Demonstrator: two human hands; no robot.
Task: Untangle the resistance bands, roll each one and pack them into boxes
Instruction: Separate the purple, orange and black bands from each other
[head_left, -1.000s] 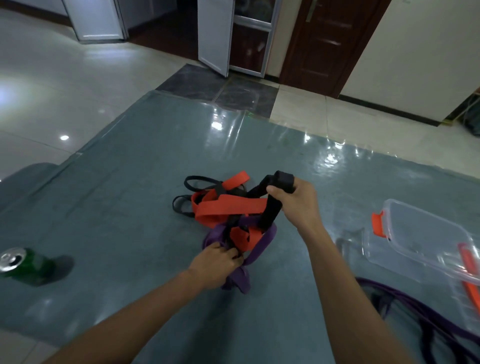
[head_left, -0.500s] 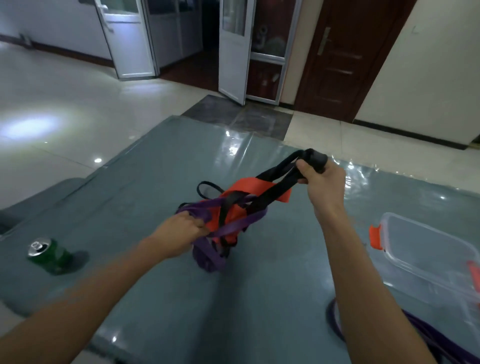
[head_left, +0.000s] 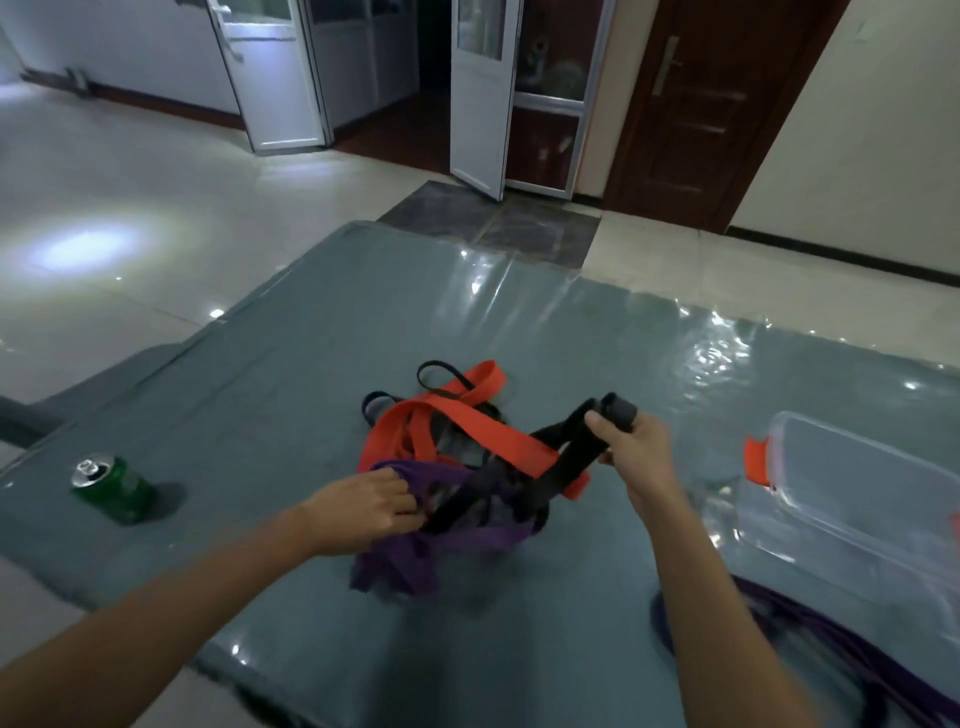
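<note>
At the centre of the frame we see a tangle of flat elastic bands on the glossy grey-blue mat (head_left: 311, 389): a wide orange band (head_left: 498, 441), a crumpled purple band (head_left: 467, 535) and a black band (head_left: 571, 457). Our left hand (head_left: 363, 506) grips a fold of the purple band at the tangle's left edge, fingers curled. Our right hand (head_left: 641, 452), just right of the tangle, wraps its fingers round a loop of the black band, held above the mat. A clear plastic box with an orange latch (head_left: 852, 483) lies at the right edge, a second purple band (head_left: 769, 597) at lower right, and a green drink can (head_left: 114, 488) stands at left.
</note>
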